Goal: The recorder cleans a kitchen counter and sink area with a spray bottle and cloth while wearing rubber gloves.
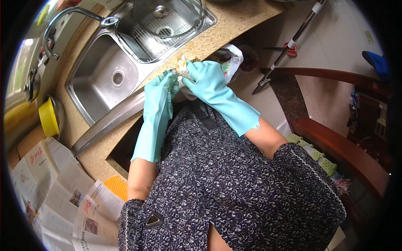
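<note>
Both hands wear long light-blue rubber gloves. At the counter's front edge, my right hand (204,73) pinches a crumpled plastic wrapper (182,66) with orange and clear parts. My left hand (161,86) is closed at the wrapper's lower left side, next to a small dark-blue printed part; bristles of the glove's palm show there. The two hands are close together. Behind my right hand, a white plastic bag (235,61) with mixed contents hangs or stands below the counter edge. The left sink bowl (106,66) lies beyond my left hand.
A round glass lid (168,37) rests over the rack in the right sink bowl. The faucet (75,9) arches at the back left. A yellow bowl (48,117) and newspapers (47,188) are at left. A long pole (290,44) and red-handled scissors (292,50) are at right.
</note>
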Tool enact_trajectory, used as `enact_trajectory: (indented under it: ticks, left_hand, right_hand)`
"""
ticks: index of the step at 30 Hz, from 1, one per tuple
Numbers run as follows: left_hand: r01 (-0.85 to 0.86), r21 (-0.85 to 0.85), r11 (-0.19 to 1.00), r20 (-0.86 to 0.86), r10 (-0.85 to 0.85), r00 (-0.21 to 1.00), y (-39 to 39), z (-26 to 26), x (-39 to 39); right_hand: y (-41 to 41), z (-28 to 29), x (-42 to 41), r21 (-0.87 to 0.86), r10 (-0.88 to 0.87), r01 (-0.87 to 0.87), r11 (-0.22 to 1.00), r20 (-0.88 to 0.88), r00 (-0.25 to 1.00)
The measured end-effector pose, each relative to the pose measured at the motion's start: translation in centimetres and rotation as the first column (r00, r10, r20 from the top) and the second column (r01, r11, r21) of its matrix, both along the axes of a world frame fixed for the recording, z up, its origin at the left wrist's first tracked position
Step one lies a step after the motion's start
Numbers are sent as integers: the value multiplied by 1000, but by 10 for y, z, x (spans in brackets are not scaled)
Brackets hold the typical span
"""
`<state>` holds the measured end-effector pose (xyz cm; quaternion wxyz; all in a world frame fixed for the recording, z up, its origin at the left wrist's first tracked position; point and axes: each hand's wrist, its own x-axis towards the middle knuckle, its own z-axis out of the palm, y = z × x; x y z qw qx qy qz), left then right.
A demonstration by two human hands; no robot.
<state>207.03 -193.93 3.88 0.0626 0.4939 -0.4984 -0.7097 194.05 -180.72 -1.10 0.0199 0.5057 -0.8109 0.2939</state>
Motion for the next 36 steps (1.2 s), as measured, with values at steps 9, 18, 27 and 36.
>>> enact_trajectory:
  ticks: [9, 18, 27, 36]
  left_hand:
    - [228, 20, 974, -152, -222, 963, -5, -25, 16]
    - [-75, 252, 965, -27, 84, 996, 1, -15, 12]
    - [98, -157, 983, 124, -78, 989, -24, 30, 24]
    - [769, -502, 395, 477, -616, 628, -21, 2, 1]
  right_hand:
    - [0, -20, -20, -7, 276, -288, 958, -264, 924]
    - [0, -25, -16, -6, 303, -317, 948, -280, 911]
    - [11, 1, -14, 42, 388, -388, 921, -197, 900]
    - [46, 25, -24, -41, 337, -348, 937, -170, 926]
